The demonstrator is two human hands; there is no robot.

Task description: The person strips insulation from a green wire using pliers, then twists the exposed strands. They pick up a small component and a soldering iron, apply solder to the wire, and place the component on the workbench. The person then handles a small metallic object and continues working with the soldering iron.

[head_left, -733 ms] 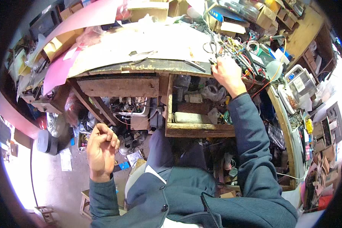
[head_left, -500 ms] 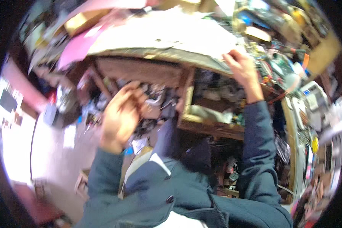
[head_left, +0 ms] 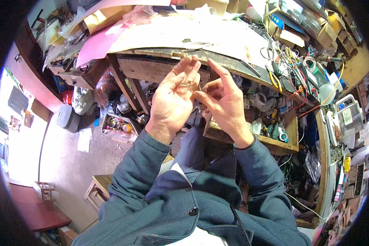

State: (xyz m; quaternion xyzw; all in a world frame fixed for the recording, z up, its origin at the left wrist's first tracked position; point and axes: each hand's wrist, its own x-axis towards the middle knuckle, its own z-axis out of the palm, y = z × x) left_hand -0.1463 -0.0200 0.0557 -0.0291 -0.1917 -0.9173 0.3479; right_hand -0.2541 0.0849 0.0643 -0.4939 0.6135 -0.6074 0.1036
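Note:
My left hand [head_left: 170, 96] is turned palm up and cupped, its fingers partly curled. Small thin metal-looking pieces [head_left: 186, 83] rest in it near the base of the fingers; their exact kind is too small to tell. Close beside it, my right hand [head_left: 223, 100] has thumb and fingertips drawn together in a pinch at the left palm's edge. Something thin seems to be between those fingertips, but I cannot make it out. Both hands are raised above my lap, before the edge of a workbench [head_left: 160, 54].
Pliers with yellow handles [head_left: 274, 80] and tangled wires [head_left: 301, 74] lie on the bench's right side. Below juts an open wooden drawer [head_left: 270, 144] of tools and parts. A wooden stool [head_left: 100, 186] and a grey bin [head_left: 67, 118] stand on the floor at left.
My right hand has come left and down from the bench top to my left hand. The left hand has moved right and up, its palm now facing up. The view has steadied.

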